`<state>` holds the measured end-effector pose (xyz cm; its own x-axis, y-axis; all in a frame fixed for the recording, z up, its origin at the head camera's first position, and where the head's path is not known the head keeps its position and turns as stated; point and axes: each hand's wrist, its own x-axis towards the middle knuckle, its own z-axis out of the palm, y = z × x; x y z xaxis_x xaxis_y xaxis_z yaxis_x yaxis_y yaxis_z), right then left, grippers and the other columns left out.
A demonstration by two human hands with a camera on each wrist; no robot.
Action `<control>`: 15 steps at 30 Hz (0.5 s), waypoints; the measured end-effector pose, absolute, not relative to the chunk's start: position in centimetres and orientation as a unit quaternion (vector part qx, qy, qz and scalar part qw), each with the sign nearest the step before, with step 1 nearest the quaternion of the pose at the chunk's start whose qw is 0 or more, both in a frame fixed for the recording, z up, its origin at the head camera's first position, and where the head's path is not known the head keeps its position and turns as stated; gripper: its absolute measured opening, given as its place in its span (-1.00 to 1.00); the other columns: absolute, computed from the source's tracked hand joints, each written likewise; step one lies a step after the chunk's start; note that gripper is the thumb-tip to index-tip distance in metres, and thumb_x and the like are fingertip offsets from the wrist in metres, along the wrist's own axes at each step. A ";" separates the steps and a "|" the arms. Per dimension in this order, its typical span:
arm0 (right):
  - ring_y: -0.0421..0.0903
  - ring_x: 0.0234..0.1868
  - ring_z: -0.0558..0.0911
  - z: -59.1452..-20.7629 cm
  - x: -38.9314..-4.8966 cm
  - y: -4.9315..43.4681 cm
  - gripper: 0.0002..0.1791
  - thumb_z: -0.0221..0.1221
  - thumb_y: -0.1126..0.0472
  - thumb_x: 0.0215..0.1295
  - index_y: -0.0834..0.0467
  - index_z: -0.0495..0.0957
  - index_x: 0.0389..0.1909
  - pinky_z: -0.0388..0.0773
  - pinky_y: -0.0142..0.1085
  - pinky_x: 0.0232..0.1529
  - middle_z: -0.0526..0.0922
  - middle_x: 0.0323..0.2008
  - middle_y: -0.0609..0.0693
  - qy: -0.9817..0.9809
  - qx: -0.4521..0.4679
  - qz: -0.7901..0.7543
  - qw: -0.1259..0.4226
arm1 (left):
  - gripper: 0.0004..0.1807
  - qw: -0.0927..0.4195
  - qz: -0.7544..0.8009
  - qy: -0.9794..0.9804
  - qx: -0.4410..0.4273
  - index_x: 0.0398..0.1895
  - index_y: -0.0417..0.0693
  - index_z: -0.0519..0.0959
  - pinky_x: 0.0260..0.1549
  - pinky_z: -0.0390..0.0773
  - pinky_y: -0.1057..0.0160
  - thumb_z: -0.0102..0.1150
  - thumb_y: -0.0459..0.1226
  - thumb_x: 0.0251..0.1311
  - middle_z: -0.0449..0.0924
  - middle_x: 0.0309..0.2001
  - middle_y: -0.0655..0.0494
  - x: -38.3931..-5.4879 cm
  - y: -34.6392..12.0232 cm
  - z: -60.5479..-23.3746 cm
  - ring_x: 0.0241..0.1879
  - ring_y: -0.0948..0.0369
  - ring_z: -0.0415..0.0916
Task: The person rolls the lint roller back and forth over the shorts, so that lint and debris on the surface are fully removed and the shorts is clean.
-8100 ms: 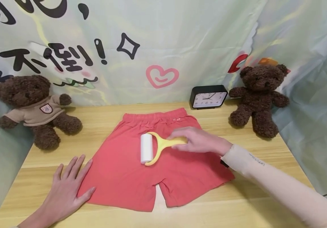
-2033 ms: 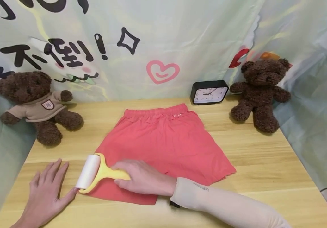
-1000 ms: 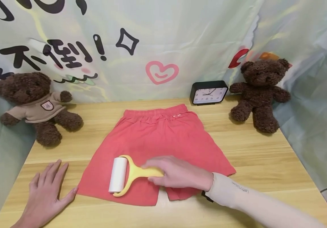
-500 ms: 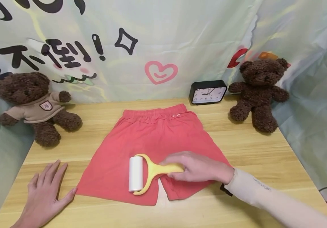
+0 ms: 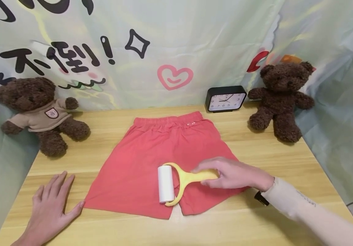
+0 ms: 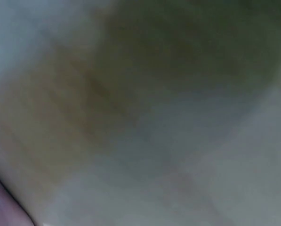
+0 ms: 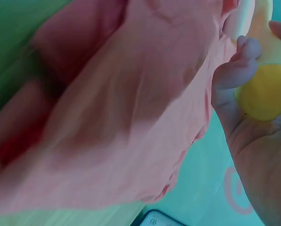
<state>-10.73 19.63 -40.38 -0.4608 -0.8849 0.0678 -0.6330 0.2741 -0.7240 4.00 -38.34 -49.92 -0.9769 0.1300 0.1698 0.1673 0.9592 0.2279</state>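
Red shorts [image 5: 133, 171] lie flat on the wooden table, waistband toward the back wall. In the head view my right hand [image 5: 225, 172] grips the yellow handle of a lint roller [image 5: 166, 184], whose white cylinder sits on the shorts just above the gap between the legs. The right wrist view shows the fingers of my right hand [image 7: 253, 94] curled round that handle, with the shorts [image 7: 131, 103] beside it. My left hand [image 5: 52, 208] rests on the table with fingers spread, its thumb tip touching the left leg's hem corner. Most of the left wrist view is blurred.
A brown teddy bear [image 5: 44, 116] in a beige sweater sits at the back left. Another brown bear [image 5: 282, 102] sits at the back right, next to a black alarm clock [image 5: 226, 99]. A printed cloth [image 5: 210, 41] hangs behind the wooden table [image 5: 274, 164].
Over the last two seconds my right hand has rolled the lint roller rightward, from the left leg's hem to the middle of the shorts. My left hand has stayed in place.
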 end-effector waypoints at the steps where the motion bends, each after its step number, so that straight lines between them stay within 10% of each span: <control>1: -0.27 -0.01 0.69 -40.4 -10.8 19.9 -0.60 0.40 0.24 0.49 -0.01 0.71 0.29 0.67 -0.26 0.05 0.74 0.12 -0.25 0.777 -0.488 -0.355 0.177 | 0.08 0.079 -0.122 -0.986 -0.076 0.77 -0.06 0.12 0.26 -0.14 -0.70 0.41 0.14 0.35 0.03 0.67 -0.29 4.0 -38.3 -49.9 0.65 -0.28 -0.11; 15: -0.29 -0.27 0.59 -39.8 -11.4 23.3 -0.62 0.38 0.22 0.51 -0.05 0.72 0.29 0.63 -0.31 -0.23 0.75 -0.01 -0.24 0.785 -0.458 -0.363 0.207 | 0.06 0.080 -0.129 -0.986 -0.074 0.74 -0.08 0.17 0.32 -0.22 -0.69 0.42 0.15 0.32 0.08 0.64 -0.31 4.0 -38.2 -49.9 0.64 -0.28 -0.07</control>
